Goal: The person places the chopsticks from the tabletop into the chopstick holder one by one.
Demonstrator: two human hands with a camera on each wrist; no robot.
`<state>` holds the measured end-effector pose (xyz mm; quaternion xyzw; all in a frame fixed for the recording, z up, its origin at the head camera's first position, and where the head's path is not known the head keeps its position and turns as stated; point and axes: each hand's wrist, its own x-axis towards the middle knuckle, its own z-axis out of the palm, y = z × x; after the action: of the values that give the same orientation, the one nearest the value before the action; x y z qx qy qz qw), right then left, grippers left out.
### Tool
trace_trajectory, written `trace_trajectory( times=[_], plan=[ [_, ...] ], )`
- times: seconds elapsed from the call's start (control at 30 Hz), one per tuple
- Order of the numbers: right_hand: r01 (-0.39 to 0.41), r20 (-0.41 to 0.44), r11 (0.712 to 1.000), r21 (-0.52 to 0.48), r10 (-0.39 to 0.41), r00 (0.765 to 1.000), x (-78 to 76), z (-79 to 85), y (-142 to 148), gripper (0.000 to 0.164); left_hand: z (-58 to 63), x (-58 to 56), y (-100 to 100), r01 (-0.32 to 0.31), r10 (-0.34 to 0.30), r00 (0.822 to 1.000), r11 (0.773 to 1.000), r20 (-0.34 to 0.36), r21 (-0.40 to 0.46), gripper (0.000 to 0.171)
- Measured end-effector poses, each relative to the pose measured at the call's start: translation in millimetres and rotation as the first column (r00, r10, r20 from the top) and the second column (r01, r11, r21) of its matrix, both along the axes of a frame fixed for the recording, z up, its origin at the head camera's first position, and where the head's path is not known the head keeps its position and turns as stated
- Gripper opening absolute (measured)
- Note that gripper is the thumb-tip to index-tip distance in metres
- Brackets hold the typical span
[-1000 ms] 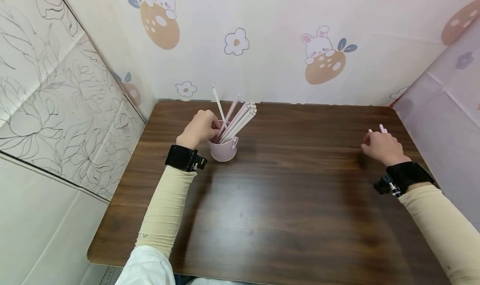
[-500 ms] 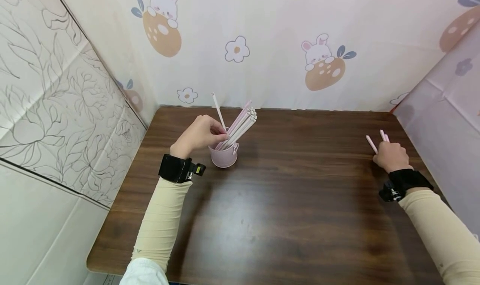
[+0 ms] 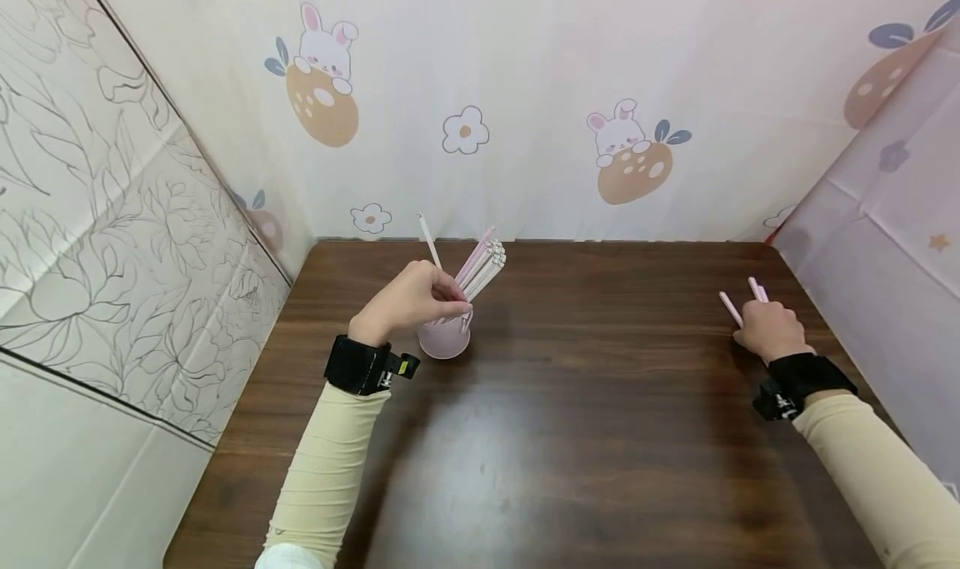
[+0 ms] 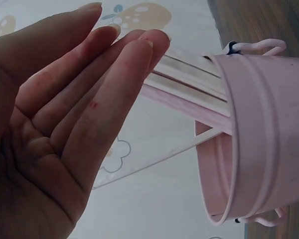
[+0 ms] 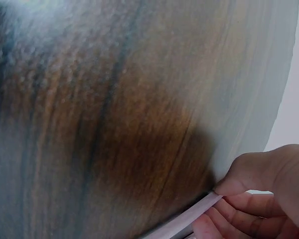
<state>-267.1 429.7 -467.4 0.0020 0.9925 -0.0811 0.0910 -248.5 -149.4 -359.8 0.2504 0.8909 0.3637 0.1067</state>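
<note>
A small pale pink bucket (image 3: 444,342) stands on the wooden table, holding a bundle of thin white and pink sticks (image 3: 486,271) that lean right. One white stick (image 3: 428,237) leans left, apart from the bundle. My left hand (image 3: 408,302) hovers at the bucket's rim in the head view; in the left wrist view its fingers (image 4: 109,99) are extended, with nothing between them and the thumb. On the table's right side, my right hand (image 3: 772,331) pinches a pink stick (image 5: 189,216) between thumb and fingers. Several pink stick ends (image 3: 729,306) show beyond that hand.
The dark wooden table (image 3: 570,436) meets a wall covering with rabbit prints (image 3: 525,186) at the back. A pale side covering (image 3: 900,302) borders its right edge, and a flower-patterned panel (image 3: 112,244) stands at the left.
My left hand let go of a pink stick, now among the bundle, and its fingers opened. My right hand shifted slightly, and its stick ends show more. The head view tilted upward.
</note>
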Motion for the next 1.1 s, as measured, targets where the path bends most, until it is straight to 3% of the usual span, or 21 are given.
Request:
trace_trajectory(
  times=[0.13, 0.23, 0.37, 0.5, 0.6, 0.73, 0.8, 0.93, 1.1],
  plan=[
    [-0.041, -0.021, 0.999, -0.014, 0.041, 0.999, 1.1, 3.7, -4, 0.021, 0.4, 2.6, 3, 0.015, -0.015, 1.0, 1.0, 0.013, 0.002, 0.006],
    [-0.096, -0.053, 0.994, -0.053, 0.093, 0.994, 0.6, 17.0, -18, 0.018, 2.2, 4.0, 7, 0.041, -0.041, 0.999, 0.999, 0.018, 0.013, 0.005],
    [-0.142, -0.113, 0.977, -0.156, 0.125, 0.986, 0.4, 49.5, -60, 0.017, 4.2, 3.6, 16, 0.077, -0.077, 0.997, 0.996, 0.005, 0.052, 0.007],
    [-0.201, -0.175, 0.938, -0.283, 0.155, 0.972, 6.1, 83.3, -108, 0.016, 3.2, 4.1, 27, 0.093, -0.092, 0.996, 0.991, -0.016, 0.097, 0.016],
    [-0.285, -0.228, 0.868, -0.406, 0.206, 0.952, 15.6, 101.0, -138, 0.013, -0.1, 6.0, 37, 0.109, -0.105, 0.994, 0.986, -0.036, 0.125, 0.02],
    [-0.374, -0.261, 0.722, -0.582, 0.27, 0.927, 29.0, 116.8, -172, 0.011, -4.1, 10.6, 47, 0.133, -0.122, 0.99, 0.974, -0.066, 0.185, 0.02],
    [-0.405, -0.279, 0.668, -0.624, 0.293, 0.914, 35.2, 122.8, -186, 0.011, -5.5, 13.0, 52, 0.148, -0.133, 0.988, 0.966, -0.08, 0.211, 0.019],
    [-0.463, -0.325, 0.598, -0.654, 0.331, 0.886, 45.2, 129.9, -205, 0.012, -8.3, 16.6, 65, 0.183, -0.167, 0.982, 0.956, -0.086, 0.228, 0.022],
    [-0.538, -0.39, 0.499, -0.68, 0.376, 0.841, 50.3, 131.0, -224, 0.015, -7.4, 19.1, 83, 0.254, -0.238, 0.965, 0.95, -0.106, 0.179, 0.025]
  ],
)
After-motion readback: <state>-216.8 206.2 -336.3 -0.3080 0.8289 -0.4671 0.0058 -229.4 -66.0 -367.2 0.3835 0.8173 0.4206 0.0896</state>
